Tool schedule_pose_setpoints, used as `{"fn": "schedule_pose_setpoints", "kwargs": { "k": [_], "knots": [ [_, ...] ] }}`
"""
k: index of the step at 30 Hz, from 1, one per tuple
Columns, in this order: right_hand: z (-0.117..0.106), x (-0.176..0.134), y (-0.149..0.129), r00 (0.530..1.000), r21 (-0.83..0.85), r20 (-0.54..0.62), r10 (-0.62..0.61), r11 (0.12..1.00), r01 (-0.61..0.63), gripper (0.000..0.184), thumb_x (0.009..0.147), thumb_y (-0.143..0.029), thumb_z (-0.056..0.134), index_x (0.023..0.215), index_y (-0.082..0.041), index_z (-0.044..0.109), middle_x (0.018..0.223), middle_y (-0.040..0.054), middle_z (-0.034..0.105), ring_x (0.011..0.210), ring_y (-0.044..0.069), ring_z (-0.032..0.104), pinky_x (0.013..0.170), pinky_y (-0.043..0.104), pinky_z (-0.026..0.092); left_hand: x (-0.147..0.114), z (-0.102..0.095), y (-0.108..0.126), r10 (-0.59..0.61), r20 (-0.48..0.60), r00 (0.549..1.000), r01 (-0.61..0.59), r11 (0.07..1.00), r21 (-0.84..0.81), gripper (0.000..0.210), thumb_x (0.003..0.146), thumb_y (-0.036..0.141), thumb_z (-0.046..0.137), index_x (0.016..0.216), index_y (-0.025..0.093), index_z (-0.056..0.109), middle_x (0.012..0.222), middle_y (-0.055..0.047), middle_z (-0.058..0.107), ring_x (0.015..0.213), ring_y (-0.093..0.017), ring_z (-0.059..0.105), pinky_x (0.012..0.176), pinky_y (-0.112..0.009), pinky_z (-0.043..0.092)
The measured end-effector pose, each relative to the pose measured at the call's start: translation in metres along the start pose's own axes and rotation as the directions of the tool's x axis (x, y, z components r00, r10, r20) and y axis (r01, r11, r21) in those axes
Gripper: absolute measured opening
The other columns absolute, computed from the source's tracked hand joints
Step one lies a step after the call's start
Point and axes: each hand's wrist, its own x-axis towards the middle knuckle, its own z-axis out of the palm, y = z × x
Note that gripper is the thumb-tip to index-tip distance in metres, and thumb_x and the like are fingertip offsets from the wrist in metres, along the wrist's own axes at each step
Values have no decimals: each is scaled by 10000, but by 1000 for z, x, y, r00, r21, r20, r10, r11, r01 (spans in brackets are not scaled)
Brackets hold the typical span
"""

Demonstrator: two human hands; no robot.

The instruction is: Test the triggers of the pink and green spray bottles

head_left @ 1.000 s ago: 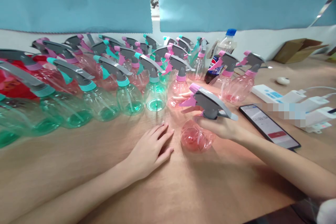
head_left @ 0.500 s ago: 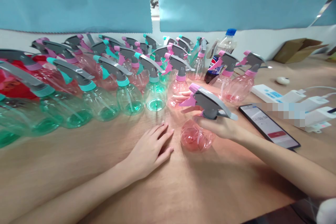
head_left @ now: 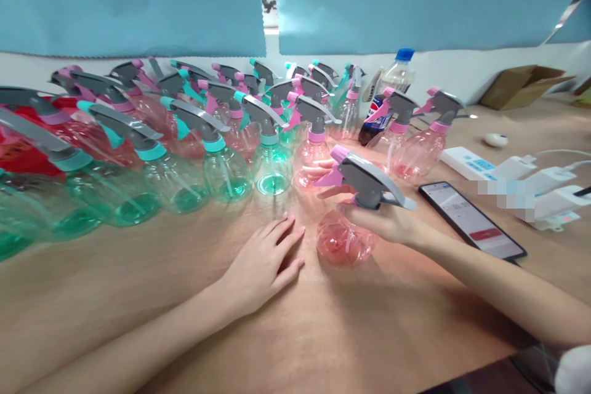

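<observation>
A pink spray bottle (head_left: 346,243) with a grey and pink trigger head stands before me, its nozzle toward the left. My right hand (head_left: 385,218) is around the neck of this bottle, just under the head; some fingers reach out behind it and are partly hidden. Flat on the table, left of the bottle and apart from it, lies my left hand (head_left: 258,265), open, fingers spread, holding nothing. Beyond the hands, a green spray bottle (head_left: 272,175) and another pink spray bottle (head_left: 313,154) are the closest of the standing bottles.
Several more green and pink spray bottles fill the left and back of the table (head_left: 184,338). On the right are a phone (head_left: 473,221), a power strip (head_left: 471,163) with chargers, a white mouse-like object (head_left: 495,140) and a cardboard box (head_left: 521,89). A cola bottle (head_left: 378,112) stands behind.
The view has shifted very slightly. Both hands and the held spray bottle keep the same places and poses.
</observation>
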Motion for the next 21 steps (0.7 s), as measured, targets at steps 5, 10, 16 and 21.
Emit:
{"fn": "schedule_pose_setpoints", "kwargs": {
  "k": [5, 10, 16, 21],
  "knots": [
    [1, 2, -1, 1000, 22, -6, 6, 1000, -6, 454, 687, -152, 476, 1102, -259, 626, 708, -15, 633, 551, 131, 506, 517, 261, 485, -1, 0, 0, -3, 3, 1000, 3, 1000, -1, 455, 958, 387, 450, 1351, 161, 486, 1437, -152, 451, 1326, -306, 405, 1051, -497, 381],
    [2, 3, -1, 999, 63, 31, -9, 998, 7, 450, 706, -149, 461, 1110, -268, 619, 823, 1, 686, 577, 134, 545, 539, 267, 483, 0, 0, -1, 0, 6, 1000, 0, 1000, -9, 461, 960, 380, 453, 1357, 148, 481, 1441, -159, 444, 1333, -310, 394, 1057, -504, 373],
    [1, 2, 0, 1000, 56, 28, -9, 998, 7, 461, 704, -144, 460, 1117, -262, 628, 830, 4, 692, 574, 143, 558, 552, 284, 490, 1, -1, 1, -3, 22, 1000, 3, 1000, -18, 462, 958, 368, 461, 1350, 126, 492, 1436, -171, 447, 1336, -318, 387, 1065, -505, 363],
    [2, 1, 1, 1000, 86, 27, 0, 996, -2, 436, 700, -134, 461, 1082, -253, 637, 754, -5, 659, 591, 145, 565, 586, 290, 502, 0, -1, 0, -1, 31, 1000, 1, 1000, -5, 464, 962, 374, 454, 1358, 134, 483, 1442, -165, 441, 1341, -308, 380, 1066, -500, 362]
  ]
}}
